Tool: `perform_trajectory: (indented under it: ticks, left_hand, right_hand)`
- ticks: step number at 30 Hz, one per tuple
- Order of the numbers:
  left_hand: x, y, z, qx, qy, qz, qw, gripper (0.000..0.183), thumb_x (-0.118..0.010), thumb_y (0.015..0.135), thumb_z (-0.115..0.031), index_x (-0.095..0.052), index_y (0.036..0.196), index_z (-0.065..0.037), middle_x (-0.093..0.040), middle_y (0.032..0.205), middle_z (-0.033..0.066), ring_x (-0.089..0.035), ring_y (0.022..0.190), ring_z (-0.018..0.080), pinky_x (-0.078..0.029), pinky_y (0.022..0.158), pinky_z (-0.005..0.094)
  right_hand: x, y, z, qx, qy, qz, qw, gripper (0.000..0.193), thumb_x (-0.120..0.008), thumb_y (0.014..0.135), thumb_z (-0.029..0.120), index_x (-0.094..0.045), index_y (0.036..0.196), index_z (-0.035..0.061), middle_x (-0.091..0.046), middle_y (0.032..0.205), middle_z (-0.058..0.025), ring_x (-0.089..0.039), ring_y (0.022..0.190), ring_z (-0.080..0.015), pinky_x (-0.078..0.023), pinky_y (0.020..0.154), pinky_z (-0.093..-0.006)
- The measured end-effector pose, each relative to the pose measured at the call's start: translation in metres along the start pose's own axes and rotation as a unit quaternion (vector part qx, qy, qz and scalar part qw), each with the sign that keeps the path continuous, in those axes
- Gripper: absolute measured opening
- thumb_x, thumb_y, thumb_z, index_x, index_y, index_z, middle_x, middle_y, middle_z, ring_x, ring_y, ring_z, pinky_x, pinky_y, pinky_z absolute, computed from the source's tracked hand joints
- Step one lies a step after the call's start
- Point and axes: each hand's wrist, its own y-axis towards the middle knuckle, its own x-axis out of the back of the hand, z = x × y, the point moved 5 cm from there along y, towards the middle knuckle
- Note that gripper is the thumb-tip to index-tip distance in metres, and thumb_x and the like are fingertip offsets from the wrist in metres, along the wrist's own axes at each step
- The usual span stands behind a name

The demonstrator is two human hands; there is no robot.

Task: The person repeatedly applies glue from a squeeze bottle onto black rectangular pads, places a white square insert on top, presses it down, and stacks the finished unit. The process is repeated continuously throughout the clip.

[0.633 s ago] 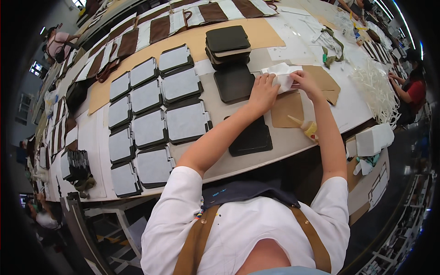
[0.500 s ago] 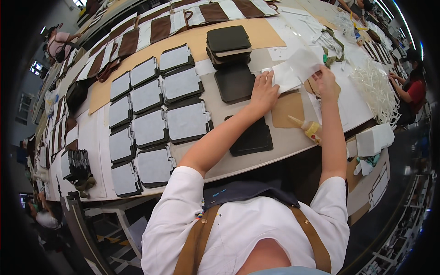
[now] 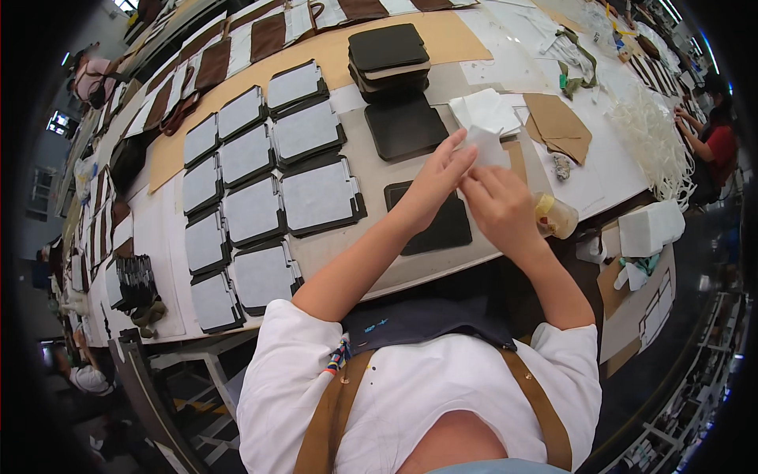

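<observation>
A thin white sheet (image 3: 485, 144) stands raised between my two hands over the table's near right part. My left hand (image 3: 434, 183) meets its left edge with fingers closed together. Curled fingers of my right hand (image 3: 503, 207) pinch its lower edge. Just beyond lies a stack of white sheets (image 3: 483, 112). A black panel (image 3: 434, 225) lies under and between my forearms, and another dark panel (image 3: 403, 130) lies farther off. Beside my right wrist is a yellowish glue bottle (image 3: 559, 217), partly hidden. A brown card (image 3: 517, 162) shows behind my right hand.
Rows of black-edged pale panels (image 3: 253, 213) cover the table to the left. A tall stack of dark panels (image 3: 387, 49) stands at the back. Brown cards (image 3: 559, 126), a crumpled scrap (image 3: 562, 166) and white strips (image 3: 651, 150) lie right. A person in red (image 3: 717, 134) sits beyond.
Both hands have come nearer to me with a white sheet lifted off the stack. My right hand has moved left, close to the left one. The glue bottle's tip is now hidden.
</observation>
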Motion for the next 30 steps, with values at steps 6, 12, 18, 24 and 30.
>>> perform_trajectory:
  ticks: [6, 12, 18, 24, 30]
  left_hand:
    - [0.038, -0.033, 0.011, -0.036, -0.056, -0.058, 0.996, 0.040, -0.049, 0.108, -0.027, -0.054, 0.135, 0.001, -0.066, 0.120, 0.0056, -0.061, 0.108, 0.0118, -0.049, 0.093, 0.0278]
    - [0.062, -0.059, -0.009, -0.062, -0.113, -0.143, 0.981, 0.033, -0.050, 0.108, -0.028, -0.059, 0.128, -0.004, -0.067, 0.120, 0.0051, -0.064, 0.110, 0.0128, -0.051, 0.093, 0.0294]
    - [0.057, -0.068, 0.002, 0.025, -0.064, -0.097, 0.993, 0.042, -0.049, 0.108, -0.039, -0.064, 0.122, -0.003, -0.069, 0.112, 0.0034, -0.064, 0.101, 0.0107, -0.051, 0.087, 0.0268]
    - [0.084, -0.065, 0.033, -0.010, 0.106, -0.116, 0.988, 0.053, -0.045, 0.108, -0.046, -0.069, 0.113, 0.000, -0.068, 0.098, 0.0002, -0.059, 0.091, 0.0068, -0.048, 0.081, 0.0230]
    - [0.081, -0.072, 0.038, -0.002, 0.048, -0.144, 0.988, 0.056, -0.045, 0.108, -0.046, -0.058, 0.135, 0.001, -0.068, 0.090, 0.0004, -0.059, 0.080, 0.0070, -0.049, 0.076, 0.0248]
  right_hand:
    - [-0.021, -0.015, 0.043, 0.030, 0.051, 0.057, 0.997, 0.039, -0.075, 0.080, 0.010, -0.067, 0.116, -0.0022, -0.065, 0.093, -0.0090, -0.063, 0.088, -0.0257, -0.051, 0.080, -0.0379]
    - [-0.002, -0.026, 0.019, -0.197, 0.184, -0.075, 0.960, 0.056, -0.078, 0.087, 0.023, -0.059, 0.133, -0.0012, -0.067, 0.103, -0.0105, -0.064, 0.095, -0.0238, -0.050, 0.089, -0.0357]
    - [-0.047, -0.049, -0.023, -0.396, 0.526, -0.085, 0.748, 0.031, -0.072, 0.095, 0.017, -0.063, 0.120, -0.0002, -0.069, 0.093, -0.0026, -0.063, 0.084, -0.0098, -0.050, 0.077, -0.0262]
    - [-0.062, -0.072, -0.017, -0.485, 0.535, -0.044, 0.691, 0.019, -0.067, 0.099, 0.015, -0.066, 0.108, -0.0011, -0.070, 0.086, -0.0003, -0.060, 0.073, -0.0024, -0.046, 0.067, -0.0181]
    - [-0.069, -0.085, -0.010, -0.507, 0.518, 0.049, 0.687, 0.017, -0.066, 0.098, 0.014, -0.066, 0.108, -0.0006, -0.068, 0.085, 0.0009, -0.058, 0.071, -0.0016, -0.044, 0.066, -0.0182]
